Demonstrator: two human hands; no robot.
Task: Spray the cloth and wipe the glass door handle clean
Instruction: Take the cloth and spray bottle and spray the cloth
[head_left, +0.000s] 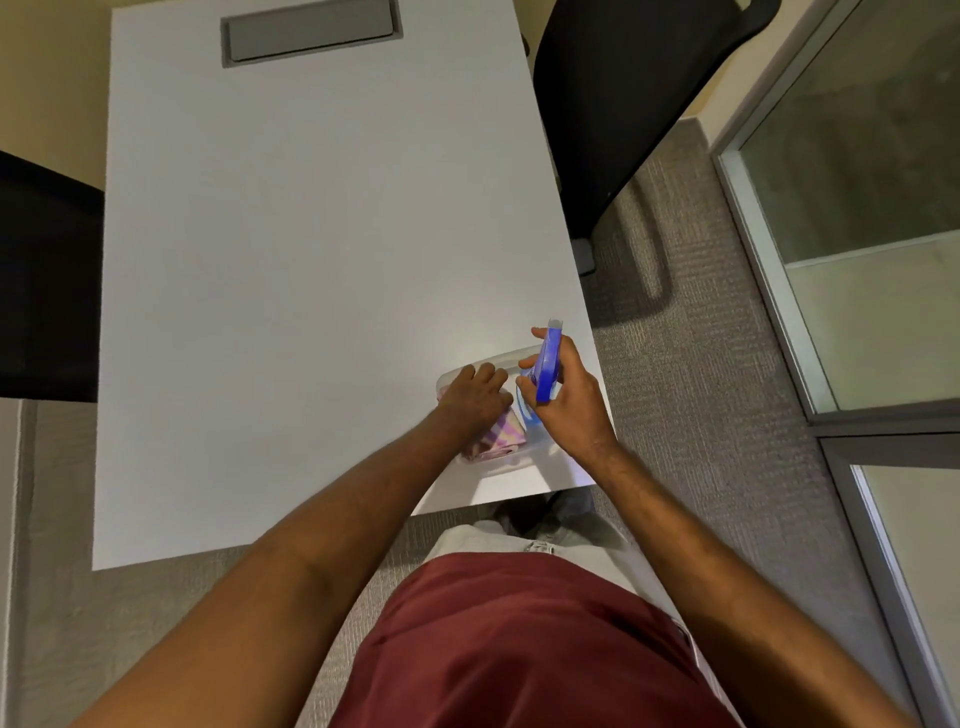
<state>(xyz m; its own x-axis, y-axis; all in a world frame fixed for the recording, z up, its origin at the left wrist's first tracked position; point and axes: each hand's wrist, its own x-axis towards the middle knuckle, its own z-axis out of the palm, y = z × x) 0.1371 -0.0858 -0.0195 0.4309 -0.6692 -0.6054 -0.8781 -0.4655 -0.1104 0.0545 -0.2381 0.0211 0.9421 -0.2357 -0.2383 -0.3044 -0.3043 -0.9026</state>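
Note:
A clear plastic bin (506, 358) sits at the near right corner of the white table (311, 234). Inside it lies a pink and purple striped cloth (501, 434). My left hand (475, 397) reaches into the bin and rests on the cloth, fingers curled over it. My right hand (569, 400) grips a spray bottle with a blue trigger head (548, 369), held upright over the right side of the bin; the nozzle points away from me. The bottle's body is mostly hidden by my hand. No door handle shows in this view.
A black office chair (623, 104) stands at the table's right side. Glass panels in metal frames (857, 208) run along the far right. A grey cable hatch (311, 31) is set into the table's far end. A dark object (47, 280) stands left of the table.

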